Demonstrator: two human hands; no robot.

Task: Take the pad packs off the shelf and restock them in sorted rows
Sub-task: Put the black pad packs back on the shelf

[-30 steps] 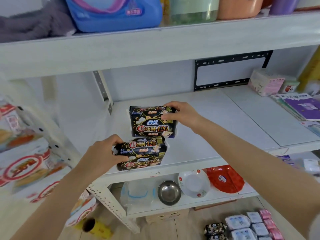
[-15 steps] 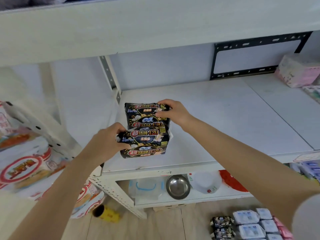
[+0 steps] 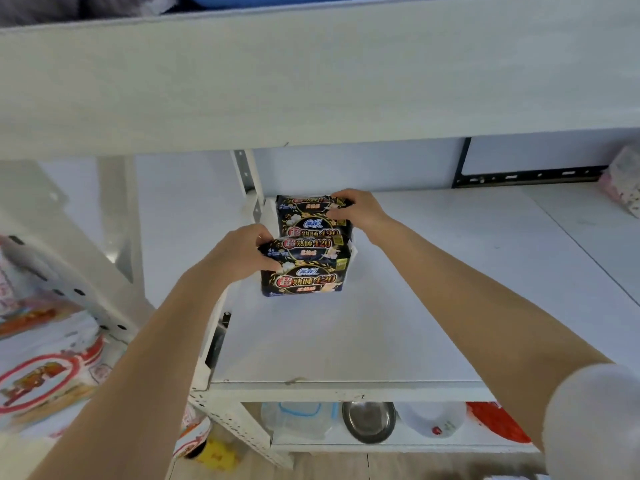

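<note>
Two black pad packs with red and gold "420" print sit on the white shelf (image 3: 433,306), near its back left corner. The nearer pack (image 3: 306,271) stands in front and overlaps the rear pack (image 3: 311,220). My left hand (image 3: 242,252) grips the nearer pack at its left end, thumb and fingers curled round it. My right hand (image 3: 353,211) grips the top right corner of the rear pack. Both packs touch each other in a line running front to back.
A metal upright (image 3: 247,178) stands just left of the packs. A black wall bracket (image 3: 526,174) and a pink pack (image 3: 623,181) sit at the back right. Below are a steel bowl (image 3: 369,420), a white bowl (image 3: 433,419) and a red plate (image 3: 498,422). Printed bags (image 3: 41,368) lie left.
Both hands pushed the two packs deeper along the shelf toward the back left corner, and the packs closed up against each other. My head moved in closer and lower.
</note>
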